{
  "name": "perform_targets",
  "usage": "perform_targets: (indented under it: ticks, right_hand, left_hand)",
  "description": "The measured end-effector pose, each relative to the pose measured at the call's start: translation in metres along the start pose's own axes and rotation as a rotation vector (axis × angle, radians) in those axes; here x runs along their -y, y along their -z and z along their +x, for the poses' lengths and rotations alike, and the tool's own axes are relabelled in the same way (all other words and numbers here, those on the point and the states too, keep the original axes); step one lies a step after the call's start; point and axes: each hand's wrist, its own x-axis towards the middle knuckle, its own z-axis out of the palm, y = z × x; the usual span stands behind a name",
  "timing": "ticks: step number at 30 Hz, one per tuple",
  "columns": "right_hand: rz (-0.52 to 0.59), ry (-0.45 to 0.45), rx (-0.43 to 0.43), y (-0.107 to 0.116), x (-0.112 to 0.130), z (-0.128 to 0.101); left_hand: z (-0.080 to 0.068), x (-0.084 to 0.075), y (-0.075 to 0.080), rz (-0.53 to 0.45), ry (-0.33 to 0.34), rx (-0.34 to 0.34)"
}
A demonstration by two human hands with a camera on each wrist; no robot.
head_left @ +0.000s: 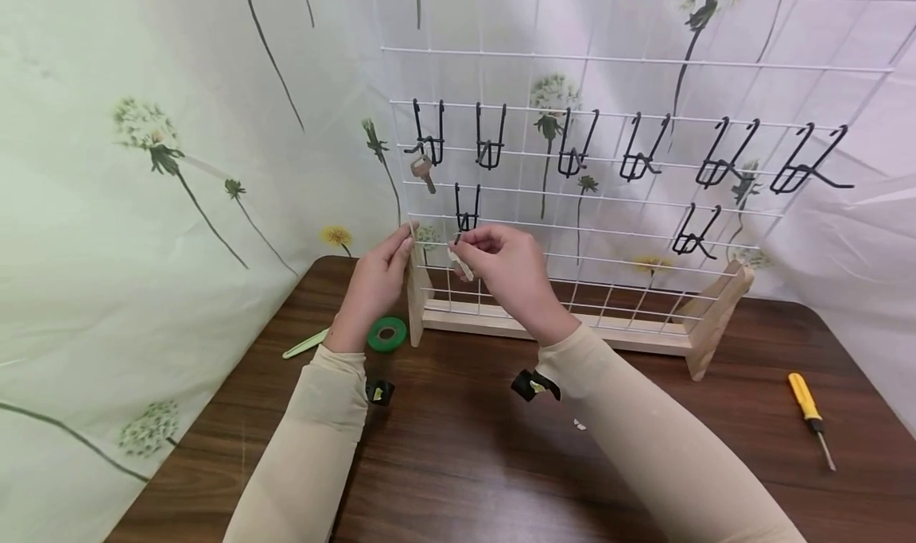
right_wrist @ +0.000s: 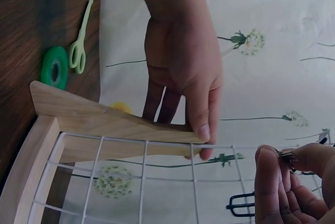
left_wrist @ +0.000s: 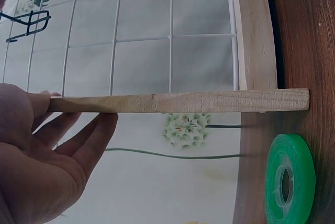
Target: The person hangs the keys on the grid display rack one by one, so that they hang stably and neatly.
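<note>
My left hand (head_left: pixel 376 283) grips the upper end of the wooden side support (left_wrist: pixel 183 102) of a white wire grid rack, thumb on one face and fingers on the other. My right hand (head_left: pixel 511 271) pinches a small metal key (head_left: pixel 461 265) just in front of the grid, right below a black hook (head_left: pixel 467 209) in the lower row. The fingertips partly cover the key and the hook's front end. Up and to the left, another key (head_left: pixel 423 172) hangs from the first hook (head_left: pixel 432 147) of the upper row.
More black hooks (head_left: pixel 574 157) line the upper row, and a lone hook (head_left: pixel 691 241) sits lower right. A green tape roll (head_left: pixel 386 334) and light-green scissors (right_wrist: pixel 78 46) lie left of the rack. A yellow screwdriver (head_left: pixel 805 400) lies at the right; a small white scrap (head_left: pixel 580 424) is nearer.
</note>
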Motion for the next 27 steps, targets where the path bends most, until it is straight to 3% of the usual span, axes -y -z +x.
perform_targets:
  ticks: [18,27]
  right_hand:
    - [0.066,-0.062,0.033,-0.005,-0.016,0.021]
    - [0.031,-0.036,0.081,0.002,-0.023,0.010]
  left_hand:
    - [0.000,0.000,0.000,-0.004,-0.004,0.007]
    - [0.000,-0.002,0.000,-0.002,-0.002,-0.007]
